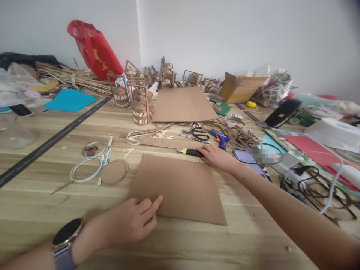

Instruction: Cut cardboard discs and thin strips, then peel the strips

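A brown cardboard sheet lies flat on the wooden table. My left hand, with a watch on its wrist, rests at the sheet's lower left edge, index finger stretched over the cardboard and the other fingers partly bent; it holds nothing. Beyond the sheet's top edge, my right hand has its fingers on the black end of a utility knife, whose yellow-green part and tip point left. Just behind the knife is a long thin cardboard strip. Two round cardboard discs overlap left of the sheet.
Scissors, a blue glue gun and a phone lie beyond and right of my right hand. White coils are at left. Small woven buckets, a larger cardboard sheet and an open box stand farther back.
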`<control>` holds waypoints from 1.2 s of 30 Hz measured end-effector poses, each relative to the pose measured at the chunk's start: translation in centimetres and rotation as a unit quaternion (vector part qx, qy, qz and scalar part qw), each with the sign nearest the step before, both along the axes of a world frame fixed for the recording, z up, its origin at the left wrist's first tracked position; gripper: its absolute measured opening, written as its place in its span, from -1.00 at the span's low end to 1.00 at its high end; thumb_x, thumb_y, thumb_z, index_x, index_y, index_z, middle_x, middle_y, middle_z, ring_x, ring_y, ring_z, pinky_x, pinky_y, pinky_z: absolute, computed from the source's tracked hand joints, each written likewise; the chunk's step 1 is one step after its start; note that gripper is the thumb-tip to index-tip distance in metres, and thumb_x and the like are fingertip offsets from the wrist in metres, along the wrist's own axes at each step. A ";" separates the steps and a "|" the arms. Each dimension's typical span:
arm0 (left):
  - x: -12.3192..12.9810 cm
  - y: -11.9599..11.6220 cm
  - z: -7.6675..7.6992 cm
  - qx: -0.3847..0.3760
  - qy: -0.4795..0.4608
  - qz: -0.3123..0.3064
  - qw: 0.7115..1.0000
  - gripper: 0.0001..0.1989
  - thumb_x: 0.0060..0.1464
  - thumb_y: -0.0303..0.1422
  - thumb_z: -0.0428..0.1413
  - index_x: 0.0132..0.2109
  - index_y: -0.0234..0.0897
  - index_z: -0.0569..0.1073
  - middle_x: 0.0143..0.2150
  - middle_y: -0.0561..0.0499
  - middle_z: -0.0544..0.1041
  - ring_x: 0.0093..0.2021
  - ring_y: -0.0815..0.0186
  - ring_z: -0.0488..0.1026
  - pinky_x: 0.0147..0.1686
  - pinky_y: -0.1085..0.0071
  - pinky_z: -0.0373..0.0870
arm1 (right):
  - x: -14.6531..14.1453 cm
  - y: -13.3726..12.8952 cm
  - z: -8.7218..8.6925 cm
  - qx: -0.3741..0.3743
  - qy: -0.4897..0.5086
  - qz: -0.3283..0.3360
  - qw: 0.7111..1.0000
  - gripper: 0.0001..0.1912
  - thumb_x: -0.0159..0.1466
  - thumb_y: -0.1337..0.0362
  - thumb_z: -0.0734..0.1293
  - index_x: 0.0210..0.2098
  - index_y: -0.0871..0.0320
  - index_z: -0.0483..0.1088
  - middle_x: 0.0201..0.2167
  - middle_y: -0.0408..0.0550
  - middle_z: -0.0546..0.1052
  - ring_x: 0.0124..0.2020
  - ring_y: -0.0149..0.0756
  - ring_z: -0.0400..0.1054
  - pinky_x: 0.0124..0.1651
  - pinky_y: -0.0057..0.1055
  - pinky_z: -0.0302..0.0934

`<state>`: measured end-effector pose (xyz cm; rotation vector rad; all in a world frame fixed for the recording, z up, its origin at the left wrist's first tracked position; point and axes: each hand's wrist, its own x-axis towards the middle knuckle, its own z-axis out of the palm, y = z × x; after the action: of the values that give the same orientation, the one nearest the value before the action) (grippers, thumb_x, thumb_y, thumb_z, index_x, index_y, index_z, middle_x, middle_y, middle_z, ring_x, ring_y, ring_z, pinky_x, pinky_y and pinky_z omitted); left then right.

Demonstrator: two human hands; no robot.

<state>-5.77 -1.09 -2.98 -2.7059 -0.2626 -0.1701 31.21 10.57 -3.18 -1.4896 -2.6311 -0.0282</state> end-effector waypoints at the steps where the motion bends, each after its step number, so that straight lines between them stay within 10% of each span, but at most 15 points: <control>1: 0.1 0.0 0.1 0.000 0.005 -0.001 1.000 -0.90 0.06 -0.52 0.19 -0.28 -0.28 0.42 0.09 -0.34 0.56 -0.38 0.24 0.42 -0.58 0.37 0.23 | 0.0 0.1 -0.2 -0.005 0.007 -0.003 1.000 -0.76 0.34 0.34 0.34 0.00 0.23 0.44 -0.05 0.07 0.53 -0.03 -0.13 0.45 0.04 -0.07 0.33; 8: 0.3 0.6 -0.2 0.005 0.020 -0.003 1.000 -0.86 0.00 -0.53 0.20 -0.26 -0.29 0.44 0.10 -0.34 0.55 -0.41 0.22 0.43 -0.62 0.35 0.28 | 0.0 -0.9 0.7 -0.050 0.162 -0.103 0.980 -0.76 0.39 0.26 0.21 -0.04 0.26 0.38 -0.22 0.12 0.56 -0.20 -0.13 0.49 -0.06 -0.09 0.37; 14: 0.0 0.3 -0.9 -0.023 0.039 0.011 0.999 -0.83 -0.01 -0.56 0.20 -0.23 -0.31 0.45 0.13 -0.36 0.52 -0.38 0.21 0.44 -0.58 0.34 0.32 | -0.1 -8.0 2.9 -0.152 0.359 -0.155 0.908 -0.59 0.45 0.09 -0.06 0.03 0.15 0.24 -0.24 0.09 0.57 -0.39 -0.23 0.49 -0.41 -0.29 0.41; 15: 0.0 0.2 -0.9 -0.026 0.038 0.014 0.999 -0.82 -0.02 -0.57 0.20 -0.23 -0.31 0.45 0.14 -0.36 0.52 -0.37 0.20 0.44 -0.58 0.34 0.32 | -0.1 -9.5 3.0 -0.180 0.399 -0.155 0.886 -0.59 0.43 0.01 0.00 0.01 0.13 0.26 -0.24 0.08 0.57 -0.38 -0.23 0.48 -0.43 -0.32 0.40; 19: 0.0 0.2 -1.3 -0.036 0.032 0.016 0.999 -0.81 -0.03 -0.57 0.22 -0.24 -0.30 0.44 0.13 -0.33 0.52 -0.34 0.19 0.45 -0.56 0.35 0.31 | 0.1 -14.9 2.6 -0.351 0.642 -0.230 0.642 -0.56 0.15 -0.07 0.47 -0.17 0.12 0.41 -0.31 0.02 0.54 -0.45 -0.35 0.36 -0.49 -0.46 0.27; 21: 0.0 0.2 -1.6 -0.036 0.024 0.012 0.999 -0.82 -0.03 -0.55 0.23 -0.26 -0.29 0.43 0.12 -0.33 0.53 -0.34 0.18 0.45 -0.56 0.35 0.31 | 0.1 -17.0 2.3 -0.369 0.673 -0.272 0.580 -0.59 0.11 -0.02 0.52 -0.23 0.15 0.45 -0.36 -0.02 0.52 -0.49 -0.42 0.29 -0.51 -0.52 0.20; 30: 0.2 0.6 -1.9 -0.038 0.011 0.008 0.999 -0.83 0.00 -0.58 0.20 -0.27 -0.28 0.41 0.09 -0.31 0.55 -0.34 0.20 0.42 -0.53 0.37 0.28 | -1.1 -22.4 2.1 -0.342 0.664 -0.360 0.559 -0.60 0.13 -0.08 0.49 -0.33 0.14 0.48 -0.47 -0.11 0.48 -0.53 -0.50 0.14 -0.48 -0.59 0.13; 36: 0.3 0.6 -2.2 -0.024 0.003 0.016 1.000 -0.84 0.00 -0.58 0.16 -0.28 -0.27 0.41 0.07 -0.26 0.57 -0.34 0.19 0.47 -0.54 0.36 0.33 | -2.4 -23.2 3.0 -0.364 0.714 -0.365 0.474 -0.54 0.04 -0.03 0.57 -0.18 0.07 0.51 -0.24 -0.04 0.57 -0.37 -0.32 0.42 -0.37 -0.42 0.36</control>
<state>-5.43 -0.52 -5.14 -2.7484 -0.3109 -0.1492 28.81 -12.63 -0.17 -1.4194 -0.4757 1.5740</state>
